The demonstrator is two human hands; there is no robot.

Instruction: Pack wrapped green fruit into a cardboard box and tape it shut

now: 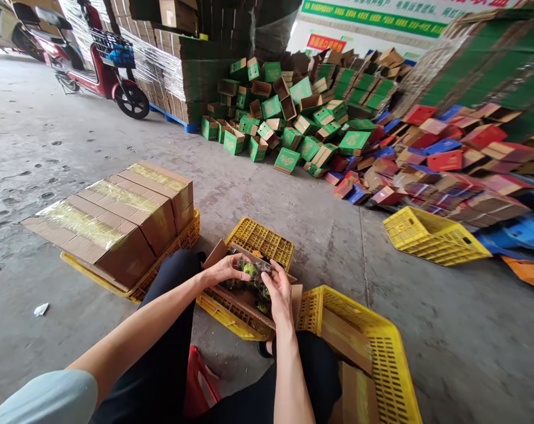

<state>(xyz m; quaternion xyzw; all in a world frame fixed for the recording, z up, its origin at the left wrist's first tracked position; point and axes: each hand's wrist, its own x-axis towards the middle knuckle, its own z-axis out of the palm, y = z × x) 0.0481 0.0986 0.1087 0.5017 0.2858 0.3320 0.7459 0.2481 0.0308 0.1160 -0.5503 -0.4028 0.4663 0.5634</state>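
Near the middle of the frame, the left hand point(227, 270) and the right hand point(279, 288) pinch opposite ends of a clear-wrapped green fruit point(250, 270), held over an open carton point(243, 308). More green pieces show inside, partly hidden by the hands. Yellow crate point(267, 235) latticework shows beyond and below the carton.

Both sides are hemmed in: at centre-left, three taped cartons point(129, 203) fill a yellow basket point(193, 228) beside one knee; at lower right, a yellow bin point(397, 353) holding brown boxes point(349, 340) stands close to the other. A red stool point(195, 386) shows at bottom centre, between the legs.

Farther off, a red scooter point(92, 79) stands at upper left beside wrapped cardboard stacks point(161, 68) on a blue pallet point(190, 126). Tumbled green boxes point(287, 159) heap across upper centre, running into red and blue boxes point(444, 160) at upper right, with a tilted yellow container point(435, 238) before them.
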